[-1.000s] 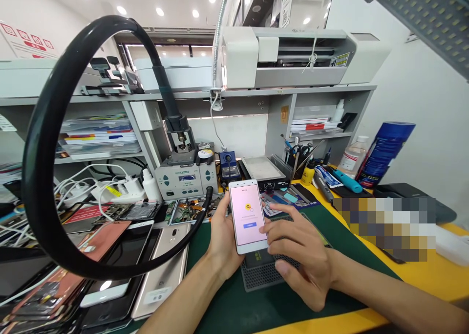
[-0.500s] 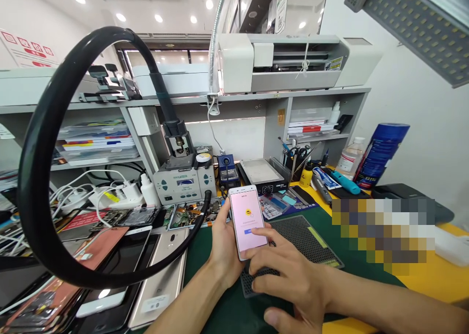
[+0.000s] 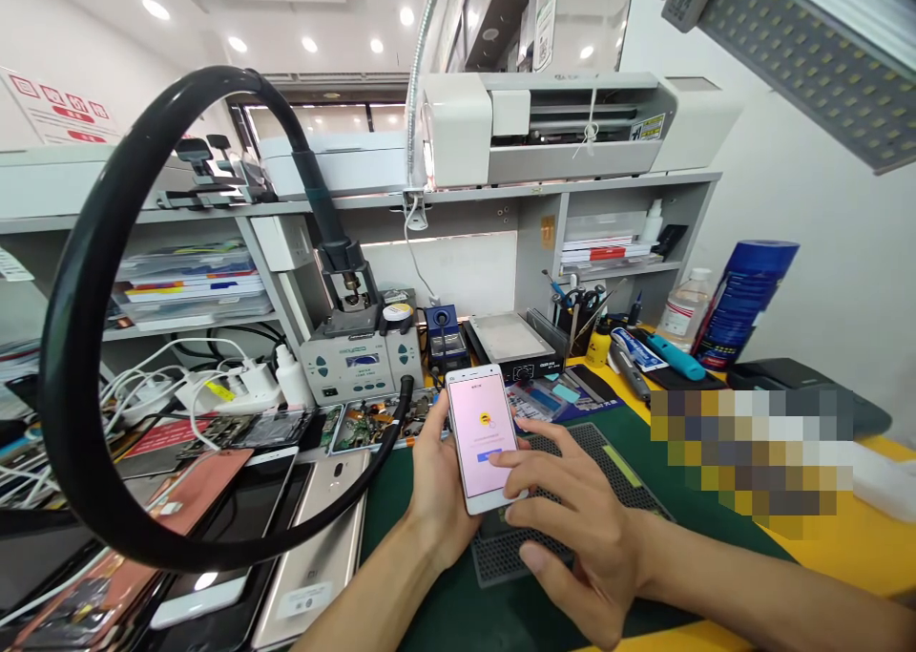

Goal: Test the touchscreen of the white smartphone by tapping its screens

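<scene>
A white smartphone [image 3: 479, 423] is held upright, tilted slightly, with its screen lit pink. On the screen are a yellow round icon and a blue button. My left hand [image 3: 438, 485] is wrapped around the phone's left side and back. Over the phone's lower right, my right hand [image 3: 576, 509] has its fingers apart and holds nothing; one fingertip is at the blue button. Whether it touches the glass I cannot tell. Below both hands lies a dark perforated mat [image 3: 515, 552] on a green work mat [image 3: 697, 537].
A thick black hose [image 3: 64, 347] loops across the left from a grey hot-air station [image 3: 354, 361]. Phones and parts, including a gold phone [image 3: 315, 557], crowd the left. Behind stand a flat heating plate [image 3: 505, 337] and a tool holder [image 3: 574, 323]. A blue can [image 3: 744, 304] stands right.
My right hand's fingers have spread, and its thumb has risen towards the phone. The phone remains in my left hand, almost in the same place. The view has shifted slightly.
</scene>
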A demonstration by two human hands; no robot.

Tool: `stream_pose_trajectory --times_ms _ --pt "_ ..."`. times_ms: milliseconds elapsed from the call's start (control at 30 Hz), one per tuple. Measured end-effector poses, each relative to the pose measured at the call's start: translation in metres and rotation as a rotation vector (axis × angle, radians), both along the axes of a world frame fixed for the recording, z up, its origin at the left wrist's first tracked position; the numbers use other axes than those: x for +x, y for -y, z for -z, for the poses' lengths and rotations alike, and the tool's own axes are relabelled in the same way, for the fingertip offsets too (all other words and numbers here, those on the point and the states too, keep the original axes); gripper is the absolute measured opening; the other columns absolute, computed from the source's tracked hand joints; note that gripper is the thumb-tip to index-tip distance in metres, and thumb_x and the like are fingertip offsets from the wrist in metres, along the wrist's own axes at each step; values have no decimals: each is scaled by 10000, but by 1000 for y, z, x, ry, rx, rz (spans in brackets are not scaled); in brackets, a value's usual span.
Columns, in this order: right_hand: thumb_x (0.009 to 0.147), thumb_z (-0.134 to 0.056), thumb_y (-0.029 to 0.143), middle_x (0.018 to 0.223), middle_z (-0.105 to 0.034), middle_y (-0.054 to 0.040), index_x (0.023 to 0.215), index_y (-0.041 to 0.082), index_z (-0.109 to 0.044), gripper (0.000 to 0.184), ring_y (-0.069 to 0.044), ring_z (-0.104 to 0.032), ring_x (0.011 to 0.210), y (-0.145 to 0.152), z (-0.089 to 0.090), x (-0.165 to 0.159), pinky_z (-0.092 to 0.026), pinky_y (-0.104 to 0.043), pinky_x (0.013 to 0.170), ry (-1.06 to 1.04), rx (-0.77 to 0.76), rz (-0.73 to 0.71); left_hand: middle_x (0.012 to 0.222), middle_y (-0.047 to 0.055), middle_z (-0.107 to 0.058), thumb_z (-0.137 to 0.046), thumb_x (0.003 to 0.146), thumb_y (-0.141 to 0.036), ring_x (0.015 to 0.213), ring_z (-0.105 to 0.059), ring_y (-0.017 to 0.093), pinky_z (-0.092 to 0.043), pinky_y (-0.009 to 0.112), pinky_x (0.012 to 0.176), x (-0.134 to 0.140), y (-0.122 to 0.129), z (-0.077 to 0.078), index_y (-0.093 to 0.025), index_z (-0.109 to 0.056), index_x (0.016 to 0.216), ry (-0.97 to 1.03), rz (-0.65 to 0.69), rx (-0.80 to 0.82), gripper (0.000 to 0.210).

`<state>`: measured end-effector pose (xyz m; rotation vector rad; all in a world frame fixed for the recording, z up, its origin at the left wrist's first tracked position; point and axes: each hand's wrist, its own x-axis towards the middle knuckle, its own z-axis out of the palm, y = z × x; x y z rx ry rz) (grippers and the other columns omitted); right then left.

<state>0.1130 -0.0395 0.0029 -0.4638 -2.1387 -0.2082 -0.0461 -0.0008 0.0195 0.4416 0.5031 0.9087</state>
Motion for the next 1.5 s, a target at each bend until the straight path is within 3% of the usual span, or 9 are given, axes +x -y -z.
stream_pose_trajectory --times_ms 233,567,800,1000,1233,1500 --pt "711 -517 163 812 -650 -48 864 171 -624 187 -269 -717 933 2 2 3 -384 -584 1082 -44 -8 8 936 151 -734 -464 905 -670 785 -699 264 -532 363 779 -2 -1 1 -73 -661 1242 7 8 19 713" --pt "725 -513 131 755 -642 -51 800 158 -648 156 -268 -721 895 2 -9 6 -403 -583 1049 -99 22 69 928 146 -747 -464 901 -675 813 -706 272 -534 356 789 -5 -2 0 -70 -693 1193 22 21 30 709" --pt "714 -545 139 770 -658 -55 821 165 -672 168 -306 -724 942 3 -7 14 -396 -624 1068 -158 22 87 928 162 -741 -475 886 -693 791 -705 281 -540 371 764 -9 -1 1 -75 -686 1210 76 126 111 729" --pt "671 -507 140 631 -666 -15 762 177 -653 176 -228 -740 714 15 -7 6 -484 -535 1032 12 130 -4 874 173 -717 -394 896 -722 738 -686 272 -532 363 716 -10 -1 1 -59 -687 1165 76 145 172 773" --pt "714 -471 209 660 -669 -71 775 141 -676 224 -294 -737 928 15 17 -8 -447 -575 1071 83 134 -44 900 176 -710 -424 877 -730 756 -654 247 -521 331 693 -8 0 2 -58 -681 1178 38 79 145 780" --pt "750 -480 253 756 -673 -93 844 143 -684 250 -313 -698 1059 9 11 -10 -393 -588 1100 172 88 -48 890 180 -728 -391 894 -715 764 -677 250 -522 325 716 -6 1 0 -47 -681 1194 50 71 116 787"
